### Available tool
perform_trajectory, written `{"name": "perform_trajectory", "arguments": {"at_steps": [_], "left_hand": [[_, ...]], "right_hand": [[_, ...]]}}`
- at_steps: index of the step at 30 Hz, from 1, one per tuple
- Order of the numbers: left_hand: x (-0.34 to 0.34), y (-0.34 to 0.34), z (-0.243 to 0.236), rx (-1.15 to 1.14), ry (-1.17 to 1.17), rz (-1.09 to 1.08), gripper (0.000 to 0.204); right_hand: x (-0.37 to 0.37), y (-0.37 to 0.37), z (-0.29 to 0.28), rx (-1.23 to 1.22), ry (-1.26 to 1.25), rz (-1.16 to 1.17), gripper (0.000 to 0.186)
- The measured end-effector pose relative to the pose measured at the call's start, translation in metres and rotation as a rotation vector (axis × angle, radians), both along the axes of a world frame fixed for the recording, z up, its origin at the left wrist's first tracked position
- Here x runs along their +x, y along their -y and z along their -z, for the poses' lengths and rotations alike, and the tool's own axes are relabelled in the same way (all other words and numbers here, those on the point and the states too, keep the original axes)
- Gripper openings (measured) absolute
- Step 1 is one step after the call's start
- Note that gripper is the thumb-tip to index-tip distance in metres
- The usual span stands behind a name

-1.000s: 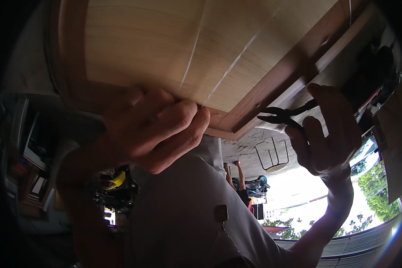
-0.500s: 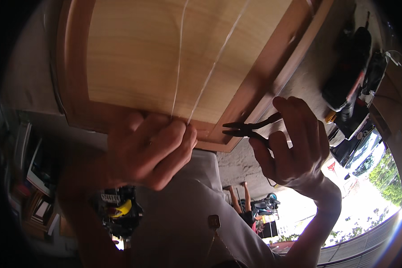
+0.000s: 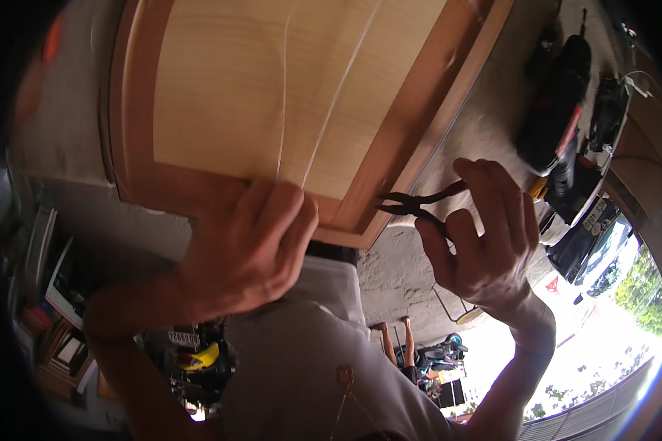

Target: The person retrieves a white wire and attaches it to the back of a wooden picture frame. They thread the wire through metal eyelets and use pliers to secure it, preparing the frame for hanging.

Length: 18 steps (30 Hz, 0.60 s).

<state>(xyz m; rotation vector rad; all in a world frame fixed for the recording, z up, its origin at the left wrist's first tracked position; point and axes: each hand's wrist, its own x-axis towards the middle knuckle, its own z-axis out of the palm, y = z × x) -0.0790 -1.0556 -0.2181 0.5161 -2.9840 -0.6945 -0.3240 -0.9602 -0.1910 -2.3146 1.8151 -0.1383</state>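
A wooden panel with a pale flat middle and a reddish-brown frame lies before me. Two thin clear strings, a left one and a right one, run across it toward me and end at my left hand. That hand is closed at the frame's near edge, its fingertips hidden, with the strings going in at its fingers. My right hand grips dark-handled pliers. Their jaws are apart, pointing left over the frame's near right corner, with nothing between them.
Black tool-like items lie on the floor at the right. Behind the near edge, a person's legs and motorbikes show. Books and boxes stand at the lower left. A blurred orange shape enters at the upper left.
My left hand has turned, its knuckles now pointing more away from me. The pliers' jaws look slightly wider apart. The view has shifted a little, and the orange shape has come in at the upper left.
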Motion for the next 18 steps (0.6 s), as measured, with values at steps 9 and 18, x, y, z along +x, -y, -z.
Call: {"name": "perform_trajectory", "arguments": {"at_steps": [9, 18], "left_hand": [[0.013, 0.006, 0.012, 0.198, -0.142, -0.096, 0.014], [0.014, 0.003, 0.025, 0.134, -0.279, -0.129, 0.014]], "right_hand": [[0.026, 0.004, 0.0, 0.04, 0.045, -0.081, 0.046], [0.044, 0.001, -0.002, 0.07, -0.045, -0.031, 0.043]]}}
